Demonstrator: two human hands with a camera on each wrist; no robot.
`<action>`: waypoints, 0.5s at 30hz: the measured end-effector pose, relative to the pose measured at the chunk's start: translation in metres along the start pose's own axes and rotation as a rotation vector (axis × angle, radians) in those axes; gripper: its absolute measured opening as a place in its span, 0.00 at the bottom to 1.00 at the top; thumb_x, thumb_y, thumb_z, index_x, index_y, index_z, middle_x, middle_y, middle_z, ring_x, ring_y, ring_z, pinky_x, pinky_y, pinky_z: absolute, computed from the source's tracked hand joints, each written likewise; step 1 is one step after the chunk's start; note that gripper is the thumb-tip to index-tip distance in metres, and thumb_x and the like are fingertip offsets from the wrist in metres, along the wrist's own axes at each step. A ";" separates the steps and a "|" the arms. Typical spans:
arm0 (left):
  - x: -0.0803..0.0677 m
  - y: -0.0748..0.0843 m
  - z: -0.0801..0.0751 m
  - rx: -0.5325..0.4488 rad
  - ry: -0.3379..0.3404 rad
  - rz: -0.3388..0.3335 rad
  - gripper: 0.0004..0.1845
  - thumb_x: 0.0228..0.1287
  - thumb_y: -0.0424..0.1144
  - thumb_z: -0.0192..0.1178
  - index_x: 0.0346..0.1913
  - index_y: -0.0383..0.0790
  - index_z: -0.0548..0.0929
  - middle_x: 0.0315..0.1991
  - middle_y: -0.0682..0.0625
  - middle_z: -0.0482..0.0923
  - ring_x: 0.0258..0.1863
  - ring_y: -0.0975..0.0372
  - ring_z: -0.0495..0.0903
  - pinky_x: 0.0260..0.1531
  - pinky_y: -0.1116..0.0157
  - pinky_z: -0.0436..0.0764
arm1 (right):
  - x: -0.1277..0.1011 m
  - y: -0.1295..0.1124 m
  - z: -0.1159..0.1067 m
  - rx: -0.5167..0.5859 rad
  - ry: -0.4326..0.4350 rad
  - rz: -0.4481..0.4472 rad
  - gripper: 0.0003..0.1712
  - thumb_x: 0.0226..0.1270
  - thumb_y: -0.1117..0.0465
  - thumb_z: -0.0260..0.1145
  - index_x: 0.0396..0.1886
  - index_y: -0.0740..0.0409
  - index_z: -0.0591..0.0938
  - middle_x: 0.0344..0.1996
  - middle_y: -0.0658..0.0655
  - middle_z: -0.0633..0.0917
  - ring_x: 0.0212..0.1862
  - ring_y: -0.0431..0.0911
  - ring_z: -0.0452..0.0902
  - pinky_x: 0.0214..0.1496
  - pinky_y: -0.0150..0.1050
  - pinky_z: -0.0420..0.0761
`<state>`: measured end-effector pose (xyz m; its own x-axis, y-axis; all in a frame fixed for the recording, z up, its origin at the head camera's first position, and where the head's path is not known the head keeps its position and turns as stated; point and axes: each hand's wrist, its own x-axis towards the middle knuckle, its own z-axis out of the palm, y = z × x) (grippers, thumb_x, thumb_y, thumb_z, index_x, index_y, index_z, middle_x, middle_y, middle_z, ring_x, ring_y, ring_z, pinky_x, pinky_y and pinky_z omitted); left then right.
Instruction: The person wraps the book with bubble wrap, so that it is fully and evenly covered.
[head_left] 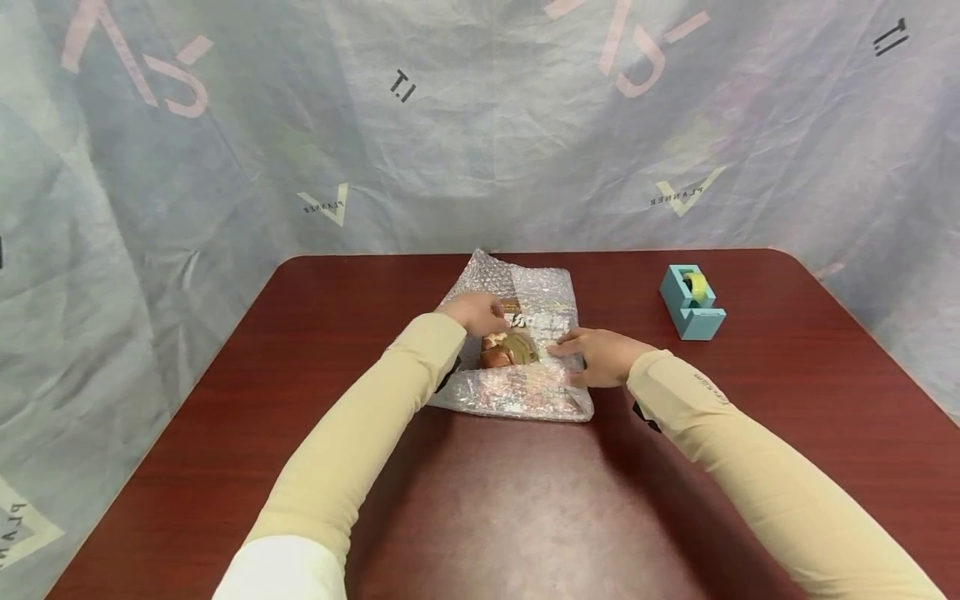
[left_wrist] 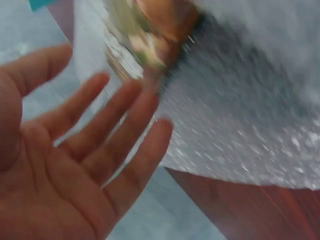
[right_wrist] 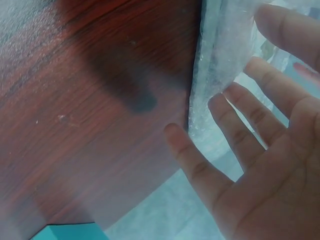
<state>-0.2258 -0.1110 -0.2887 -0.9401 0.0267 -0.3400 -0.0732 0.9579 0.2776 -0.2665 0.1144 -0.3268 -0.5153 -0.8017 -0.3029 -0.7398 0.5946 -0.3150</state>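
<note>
A sheet of clear bubble wrap point(head_left: 517, 367) lies on the dark red table point(head_left: 480, 500), partly folded over a brown and gold object point(head_left: 508, 348). My left hand point(head_left: 474, 312) hovers at the wrap's left side with straight fingers point(left_wrist: 120, 125), close to the brown object point(left_wrist: 160, 30). My right hand point(head_left: 596, 357) lies flat on the wrap's right edge, its fingers point(right_wrist: 235, 130) spread and touching the bubble wrap point(right_wrist: 215, 65).
A light blue tape dispenser point(head_left: 692, 302) with a yellowish roll stands at the table's right rear. A printed grey-white cloth point(head_left: 480, 125) hangs behind and around the table. Bare tabletop stretches in front of the wrap.
</note>
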 end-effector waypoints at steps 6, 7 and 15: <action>0.020 -0.031 -0.001 -0.078 0.109 -0.221 0.31 0.76 0.47 0.55 0.77 0.38 0.66 0.74 0.42 0.66 0.70 0.49 0.69 0.64 0.52 0.73 | 0.001 -0.002 0.003 0.010 0.008 0.001 0.34 0.74 0.57 0.66 0.76 0.57 0.69 0.73 0.70 0.66 0.71 0.64 0.65 0.66 0.57 0.73; 0.024 -0.036 -0.001 -0.095 0.108 -0.246 0.34 0.76 0.47 0.55 0.78 0.38 0.63 0.75 0.41 0.64 0.71 0.48 0.68 0.65 0.52 0.72 | 0.001 -0.002 0.003 0.007 0.009 0.000 0.34 0.74 0.57 0.66 0.76 0.57 0.69 0.73 0.70 0.66 0.71 0.64 0.65 0.66 0.57 0.73; 0.041 -0.053 -0.006 -0.158 0.009 -0.318 0.41 0.75 0.51 0.54 0.80 0.31 0.52 0.78 0.37 0.56 0.74 0.47 0.62 0.69 0.52 0.68 | 0.001 -0.001 0.002 -0.006 0.015 0.015 0.34 0.73 0.58 0.67 0.76 0.56 0.70 0.73 0.69 0.66 0.71 0.63 0.67 0.66 0.55 0.74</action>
<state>-0.2629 -0.1621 -0.3118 -0.8647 -0.2689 -0.4243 -0.4128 0.8617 0.2951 -0.2654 0.1133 -0.3288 -0.5328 -0.7936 -0.2938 -0.7343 0.6062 -0.3056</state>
